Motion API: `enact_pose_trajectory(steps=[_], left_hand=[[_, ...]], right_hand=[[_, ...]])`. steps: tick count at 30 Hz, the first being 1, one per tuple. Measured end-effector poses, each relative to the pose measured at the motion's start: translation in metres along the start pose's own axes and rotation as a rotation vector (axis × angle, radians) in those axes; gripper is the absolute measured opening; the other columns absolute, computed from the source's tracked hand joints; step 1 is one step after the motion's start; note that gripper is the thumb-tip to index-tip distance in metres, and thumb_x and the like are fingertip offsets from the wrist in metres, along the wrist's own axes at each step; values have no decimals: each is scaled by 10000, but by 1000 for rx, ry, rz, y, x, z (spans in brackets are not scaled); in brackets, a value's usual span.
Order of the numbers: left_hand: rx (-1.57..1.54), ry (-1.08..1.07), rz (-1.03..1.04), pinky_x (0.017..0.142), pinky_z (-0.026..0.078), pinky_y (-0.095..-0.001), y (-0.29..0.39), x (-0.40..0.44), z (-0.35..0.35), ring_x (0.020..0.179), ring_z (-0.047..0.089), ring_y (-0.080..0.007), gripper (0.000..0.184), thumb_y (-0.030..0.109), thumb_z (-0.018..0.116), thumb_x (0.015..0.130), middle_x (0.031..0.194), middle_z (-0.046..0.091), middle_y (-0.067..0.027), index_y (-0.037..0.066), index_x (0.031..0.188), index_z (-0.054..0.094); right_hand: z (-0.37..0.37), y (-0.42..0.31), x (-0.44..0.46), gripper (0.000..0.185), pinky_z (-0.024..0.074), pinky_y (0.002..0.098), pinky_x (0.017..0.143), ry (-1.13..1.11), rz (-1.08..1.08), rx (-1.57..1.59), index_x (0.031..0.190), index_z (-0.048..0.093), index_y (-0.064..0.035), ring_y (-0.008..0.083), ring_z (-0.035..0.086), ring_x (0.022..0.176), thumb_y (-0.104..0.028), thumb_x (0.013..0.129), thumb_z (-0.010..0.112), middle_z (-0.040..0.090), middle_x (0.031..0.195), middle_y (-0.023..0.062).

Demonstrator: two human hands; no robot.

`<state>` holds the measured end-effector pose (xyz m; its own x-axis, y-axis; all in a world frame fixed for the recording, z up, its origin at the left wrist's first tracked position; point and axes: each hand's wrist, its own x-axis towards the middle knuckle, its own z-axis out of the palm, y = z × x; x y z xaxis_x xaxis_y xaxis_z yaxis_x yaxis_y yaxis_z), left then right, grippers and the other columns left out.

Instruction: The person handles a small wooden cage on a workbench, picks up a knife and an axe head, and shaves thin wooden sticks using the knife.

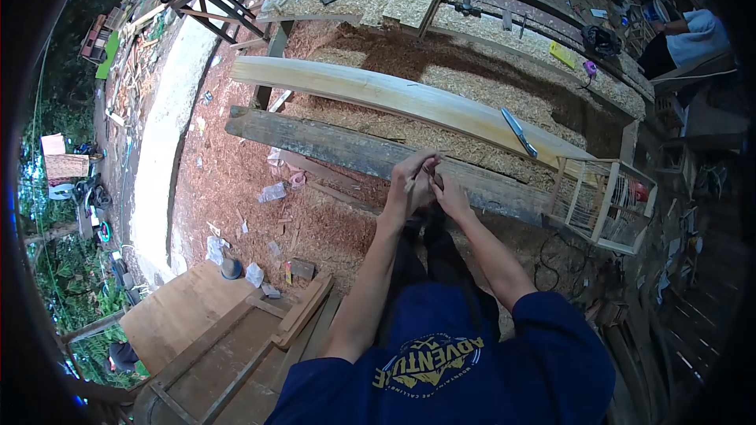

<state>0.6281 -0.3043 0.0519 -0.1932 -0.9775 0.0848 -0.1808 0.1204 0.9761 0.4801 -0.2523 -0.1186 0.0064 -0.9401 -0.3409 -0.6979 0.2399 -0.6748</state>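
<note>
Weathered board [307, 138] lies nearest your hands, on the near side of the pale plank [354, 87]; if you lean on it or bump the plank, either could shift, and the slim tool [518, 132] resting toward the plank's right end could slide off. Your forearms converge forward, bringing left hand [409, 177] and right hand [450, 194] together over the board, fingers partly curled; whether they grip anything small cannot be told.

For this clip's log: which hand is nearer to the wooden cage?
The right. In the picture, the right hand is left of the wooden cage, with a gap between; the left hand is farther left, beyond the right.
</note>
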Motion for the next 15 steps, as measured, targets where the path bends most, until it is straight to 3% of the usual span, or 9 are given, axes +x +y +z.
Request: enact_pose_trajectory(steps=[3,6,9,12,15], left_hand=[[-76,-37,40,810,520,-282,-11,8,3,911,666,-164,219,-46,556,925,939,688,-124,-47,1133,624],[-20,0,76,767,512,-290,-2,9,12,851,639,-154,166,-27,542,947,896,671,-118,-44,1095,614],[21,-10,11,710,494,-298,3,10,8,784,604,-149,118,-19,533,959,871,657,-125,-36,1043,614],[-6,58,136,667,472,-300,-10,12,14,729,572,-151,95,9,545,974,829,638,-124,-25,1024,618],[52,53,113,664,477,-295,-2,8,15,716,576,-154,101,43,563,986,808,638,-123,-13,1038,629]], right_hand=[[14,15,9,414,484,558,900,-74,79,-18,1220,546,-16,470,612,1054,-302,930,626,646,1103,283],[22,23,11,397,493,559,888,35,34,-30,1202,576,-36,477,623,1026,-323,933,628,662,1059,275],[28,38,27,362,498,552,881,-39,188,-14,1185,601,-63,477,628,1022,-326,937,625,674,1034,260],[29,48,21,337,500,534,883,35,62,31,1176,613,-85,474,624,1041,-325,939,622,680,1043,244],[39,53,12,357,500,511,894,49,132,200,1180,616,-64,467,625,1051,-320,933,626,682,1052,241]])
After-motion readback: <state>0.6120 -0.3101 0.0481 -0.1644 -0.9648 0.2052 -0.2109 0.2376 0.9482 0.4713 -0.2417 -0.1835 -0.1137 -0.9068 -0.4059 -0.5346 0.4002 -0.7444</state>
